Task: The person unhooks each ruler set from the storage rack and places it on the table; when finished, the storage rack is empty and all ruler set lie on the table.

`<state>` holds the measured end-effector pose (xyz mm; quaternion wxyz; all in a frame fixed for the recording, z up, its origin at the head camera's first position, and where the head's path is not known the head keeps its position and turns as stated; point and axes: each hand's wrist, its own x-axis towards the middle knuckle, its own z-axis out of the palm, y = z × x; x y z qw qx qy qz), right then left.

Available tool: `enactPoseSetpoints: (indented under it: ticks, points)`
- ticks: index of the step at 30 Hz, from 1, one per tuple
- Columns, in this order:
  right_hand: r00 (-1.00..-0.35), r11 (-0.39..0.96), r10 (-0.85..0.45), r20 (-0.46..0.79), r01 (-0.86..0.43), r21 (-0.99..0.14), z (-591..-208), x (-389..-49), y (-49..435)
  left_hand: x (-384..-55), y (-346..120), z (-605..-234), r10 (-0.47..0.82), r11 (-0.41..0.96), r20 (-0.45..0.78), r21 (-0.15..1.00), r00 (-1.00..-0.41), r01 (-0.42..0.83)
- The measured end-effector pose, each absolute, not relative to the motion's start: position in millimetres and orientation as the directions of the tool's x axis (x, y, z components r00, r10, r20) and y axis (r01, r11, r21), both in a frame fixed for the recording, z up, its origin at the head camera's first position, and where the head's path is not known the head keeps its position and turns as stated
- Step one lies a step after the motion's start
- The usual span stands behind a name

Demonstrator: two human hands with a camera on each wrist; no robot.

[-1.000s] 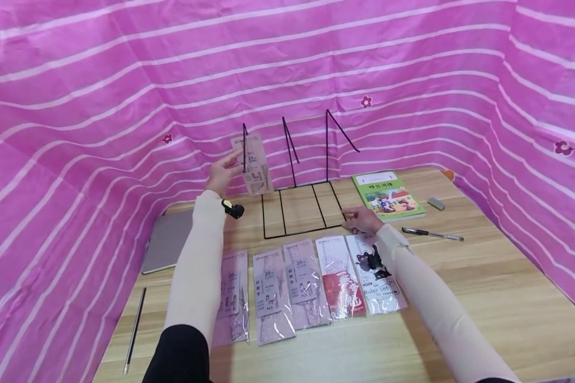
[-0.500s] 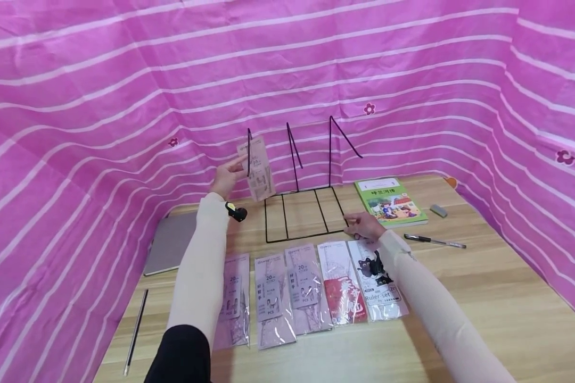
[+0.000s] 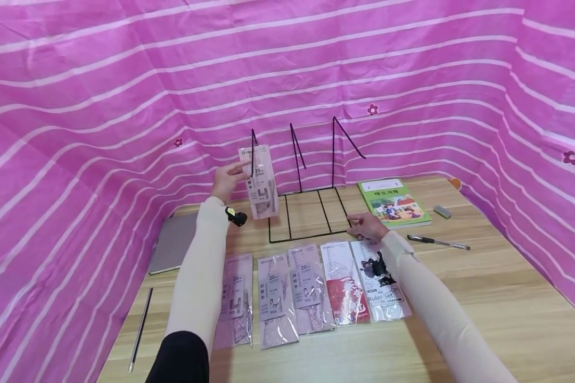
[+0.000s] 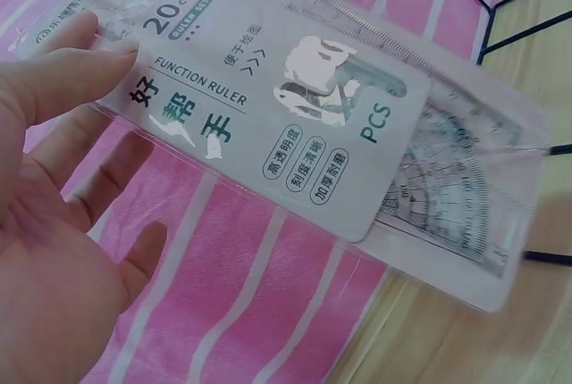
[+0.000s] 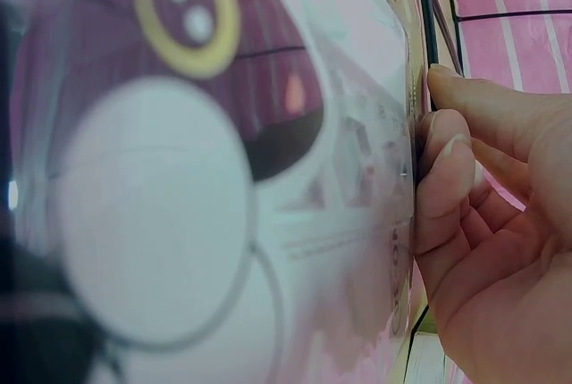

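Note:
A clear-bagged ruler set [image 3: 263, 186] stands almost upright at the left hook of a black wire rack [image 3: 333, 154]. My left hand [image 3: 226, 183] pinches its upper left edge; in the left wrist view, the thumb lies over the printed front and other fingers spread behind the pack. Whether the hook passes through the pack's hole cannot be made out. At the front right corner of the rack's base, my right hand [image 3: 366, 226] grips the wire between thumb and fingers. A cat-printed ruler set [image 3: 380, 282] lies just below that hand and fills much of the right wrist view.
Several more packed ruler sets lie in a row in front of the rack, among them a red-and-white one [image 3: 343, 284]. A green book [image 3: 395, 205], an eraser [image 3: 442, 211] and a pen [image 3: 436, 242] lie right. A grey notebook [image 3: 170, 242] and a pencil [image 3: 141, 330] lie left.
The ruler set in my left hand has straightened from a tilt, turned its front toward me and come slightly lower. My right hand keeps its grip on the rack's corner.

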<state>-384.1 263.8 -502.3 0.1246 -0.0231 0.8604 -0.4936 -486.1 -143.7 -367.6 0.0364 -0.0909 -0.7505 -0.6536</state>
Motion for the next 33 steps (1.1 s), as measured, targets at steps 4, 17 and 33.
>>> enactPoseSetpoints:
  ticks: [4,17,33]
  points:
    - [-0.969,0.505,-0.170,-0.182,0.073,-0.860,-502.6,-384.3,263.8,-480.9,-147.0,-370.0,0.083,0.134,0.209,0.967,-0.974,0.219]
    - [-0.967,0.491,-0.173,-0.187,0.080,-0.868,-500.4,-381.5,262.5,-445.9,-158.1,-366.9,0.147,0.153,0.246,0.951,-0.958,0.268]
    - [-0.968,0.499,-0.171,-0.186,0.078,-0.863,-500.7,-380.5,263.0,-410.7,-167.5,-386.1,0.158,0.148,0.326,0.925,-0.932,0.349]
